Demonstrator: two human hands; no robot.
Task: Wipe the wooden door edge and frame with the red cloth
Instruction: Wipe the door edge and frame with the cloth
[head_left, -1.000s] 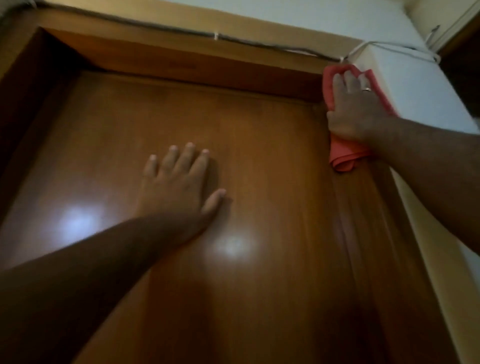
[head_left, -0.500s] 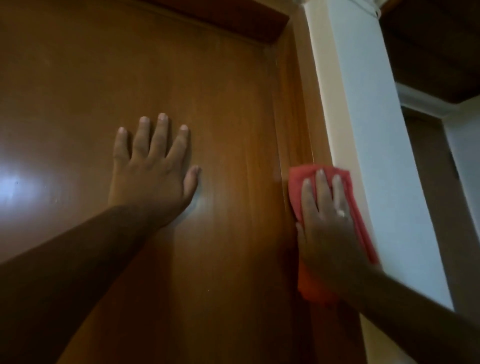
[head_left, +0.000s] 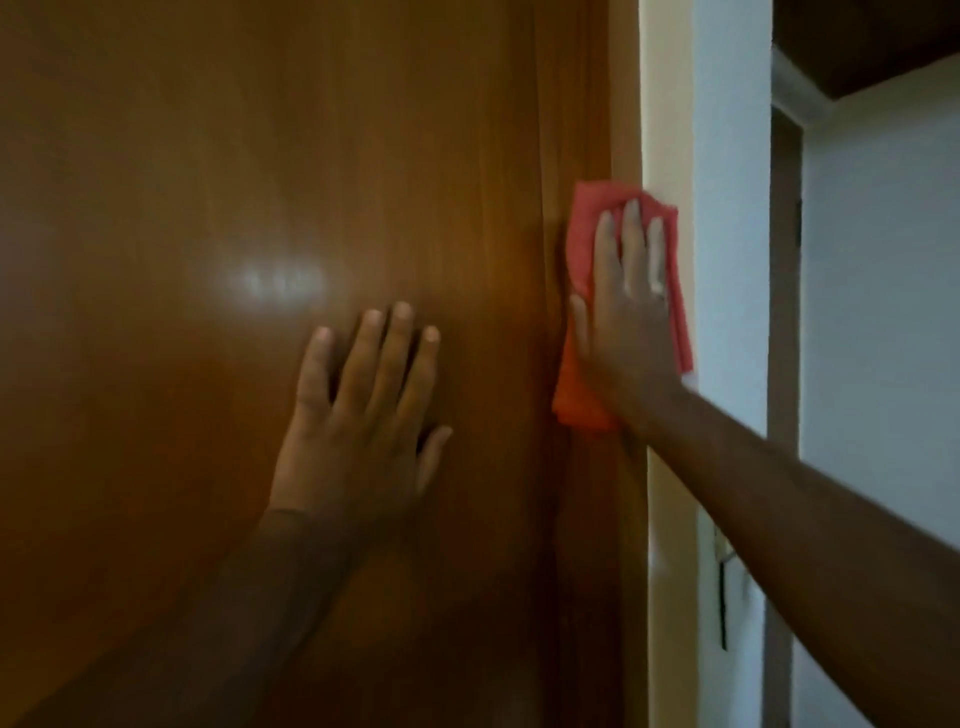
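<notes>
A glossy brown wooden door (head_left: 218, 364) fills the left and middle of the head view. Its right frame strip (head_left: 592, 104) runs top to bottom beside a pale wall. My right hand (head_left: 623, 332) lies flat on a folded red cloth (head_left: 584, 410), pressing it against the frame; a ring shows on one finger. The cloth sticks out above my fingertips and below my palm. My left hand (head_left: 363, 415) rests flat on the door panel with fingers spread, holding nothing.
A pale wall corner (head_left: 727, 156) stands right of the frame. A dark cord or small fitting (head_left: 722, 587) hangs on it below my right forearm. Further right is another doorway with a brown jamb (head_left: 784, 312).
My right hand slid the red cloth down the frame from the top corner. The view dropped with it, so the door's top edge is out of sight. My left hand stayed flat on the door.
</notes>
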